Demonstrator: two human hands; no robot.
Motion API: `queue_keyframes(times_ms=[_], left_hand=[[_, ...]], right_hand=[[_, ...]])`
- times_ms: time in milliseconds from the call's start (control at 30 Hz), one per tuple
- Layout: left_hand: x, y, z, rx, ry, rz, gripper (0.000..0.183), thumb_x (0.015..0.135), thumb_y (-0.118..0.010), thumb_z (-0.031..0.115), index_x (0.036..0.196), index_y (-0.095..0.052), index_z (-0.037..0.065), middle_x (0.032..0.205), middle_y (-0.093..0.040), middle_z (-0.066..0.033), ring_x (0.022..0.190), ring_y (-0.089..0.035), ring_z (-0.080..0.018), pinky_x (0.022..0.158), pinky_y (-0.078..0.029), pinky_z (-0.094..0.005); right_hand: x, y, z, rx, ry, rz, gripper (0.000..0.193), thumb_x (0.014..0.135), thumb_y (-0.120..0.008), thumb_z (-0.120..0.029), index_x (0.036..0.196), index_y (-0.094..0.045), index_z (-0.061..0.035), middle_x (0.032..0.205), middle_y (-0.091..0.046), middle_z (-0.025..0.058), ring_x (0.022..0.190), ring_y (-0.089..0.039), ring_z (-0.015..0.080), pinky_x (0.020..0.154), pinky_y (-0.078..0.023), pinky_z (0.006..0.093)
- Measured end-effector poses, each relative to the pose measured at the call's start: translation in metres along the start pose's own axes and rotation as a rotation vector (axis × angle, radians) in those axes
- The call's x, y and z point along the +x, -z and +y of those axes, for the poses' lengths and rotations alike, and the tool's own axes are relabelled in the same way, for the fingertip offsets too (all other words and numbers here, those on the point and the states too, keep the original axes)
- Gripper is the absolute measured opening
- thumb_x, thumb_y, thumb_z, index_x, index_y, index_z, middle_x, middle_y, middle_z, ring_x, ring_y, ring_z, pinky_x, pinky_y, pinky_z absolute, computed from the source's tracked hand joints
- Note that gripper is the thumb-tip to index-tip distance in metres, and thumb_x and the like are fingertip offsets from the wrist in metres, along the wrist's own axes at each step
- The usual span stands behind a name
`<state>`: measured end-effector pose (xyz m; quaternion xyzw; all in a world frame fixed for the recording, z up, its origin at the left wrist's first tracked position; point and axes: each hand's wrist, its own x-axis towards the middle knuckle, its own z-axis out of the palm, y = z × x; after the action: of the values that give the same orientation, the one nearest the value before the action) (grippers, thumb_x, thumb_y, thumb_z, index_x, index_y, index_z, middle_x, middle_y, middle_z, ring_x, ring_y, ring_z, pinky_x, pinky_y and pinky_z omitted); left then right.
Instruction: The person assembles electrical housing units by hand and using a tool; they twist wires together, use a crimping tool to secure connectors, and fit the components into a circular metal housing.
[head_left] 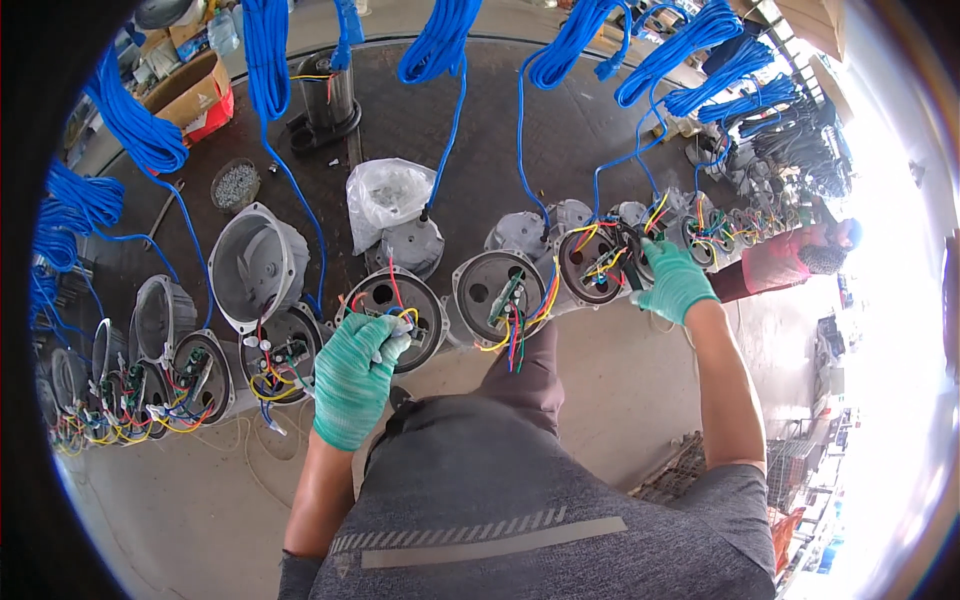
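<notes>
Left hand (357, 378): fingers pinched nearly closed on wires (409, 314) at a round grey housing (421, 301), near edge of counter (430, 130). Right hand (676, 282): half-open beside the next-but-one housing to the right; can't tell if gripping. Housings: lugged rims, dark insides, red/yellow/blue leads. Behind: clear bag (363, 208) of small pale parts; round tub (216, 196) of small metal bits; open cardboard box (190, 92) toward far left corner, print unreadable.
</notes>
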<state>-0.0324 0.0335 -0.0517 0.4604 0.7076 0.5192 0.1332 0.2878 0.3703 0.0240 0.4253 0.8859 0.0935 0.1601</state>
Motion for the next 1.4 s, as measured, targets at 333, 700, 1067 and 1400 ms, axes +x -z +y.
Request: queue_keyframes(times_ms=[333,700,1067,1400], left_hand=[[0.0,0.0,0.0,-0.028,0.042,-0.005,0.022,0.089,-0.081,-0.001,0.11,-0.079,0.005,0.099,-0.074,-0.0042,0.073,-0.063,-0.0119,0.067,-0.05,-0.0259],[0.005,-0.002,0.004,0.079,-0.084,0.083,0.019,0.088,-0.083,0.003,0.106,-0.079,0.008,0.088,-0.068,-0.0041,0.065,-0.058,-0.0163,0.064,-0.051,-0.031],[-0.002,-0.003,-0.002,0.068,-0.065,0.072,0.018,0.092,-0.081,0.011,0.11,-0.08,0.007,0.098,-0.074,-0.0096,0.079,-0.072,-0.0234,0.071,-0.056,-0.034],[-0.005,0.0,-0.008,0.137,-0.174,0.052,0.026,0.091,-0.078,0.009,0.117,-0.078,0.007,0.101,-0.074,-0.0113,0.082,-0.071,-0.0321,0.074,-0.057,-0.0374]], right_hand=[[0.022,0.004,-0.027,-0.113,-0.162,-0.081,0.096,0.081,-0.082,-0.03,0.165,-0.04,-0.0162,0.133,-0.061,0.0225,0.121,-0.062,0.0419,0.105,-0.051,0.0506],[-0.1,0.012,-0.084,1.287,-0.093,0.255,0.076,0.082,-0.071,0.003,0.154,-0.044,-0.0023,0.129,-0.06,0.0098,0.107,-0.059,0.0173,0.093,-0.053,0.0318],[-0.109,0.04,-0.237,1.405,0.236,-0.326,0.082,0.086,-0.07,0.003,0.162,-0.039,-0.0022,0.134,-0.062,0.0111,0.106,-0.069,0.0136,0.093,-0.058,0.0288],[-0.097,0.04,-0.249,1.309,0.268,-0.367,0.081,0.086,-0.074,-0.001,0.159,-0.04,0.0043,0.138,-0.06,0.0188,0.115,-0.069,0.0256,0.099,-0.056,0.0338]])
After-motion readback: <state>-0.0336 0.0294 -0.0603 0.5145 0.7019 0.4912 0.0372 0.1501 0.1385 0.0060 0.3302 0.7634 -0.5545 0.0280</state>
